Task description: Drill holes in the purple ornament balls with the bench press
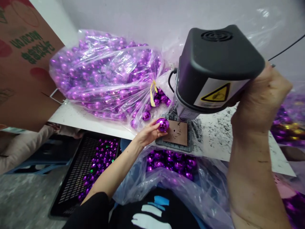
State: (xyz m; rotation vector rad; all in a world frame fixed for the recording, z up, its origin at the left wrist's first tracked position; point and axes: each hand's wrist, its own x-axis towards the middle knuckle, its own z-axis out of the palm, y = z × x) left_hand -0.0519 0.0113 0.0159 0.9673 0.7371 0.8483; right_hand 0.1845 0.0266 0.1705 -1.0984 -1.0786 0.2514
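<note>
I log a black crate (69,184) down-left of my left fingers (153,127), a tied bag (107,73) up-left, those fingers clamped on a purple ball (163,125), brown board (181,132) just right, black machine (219,57) farther right, touching my right hand (269,92), finger closure hidden.

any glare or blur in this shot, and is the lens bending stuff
All in the head view: white glare streaks the clear plastic bag of purple balls; the bare right forearm looms large near the edge, likely wide-angle stretch; the small pictogram on the yellow triangular warning sticker looks smeared.
</note>
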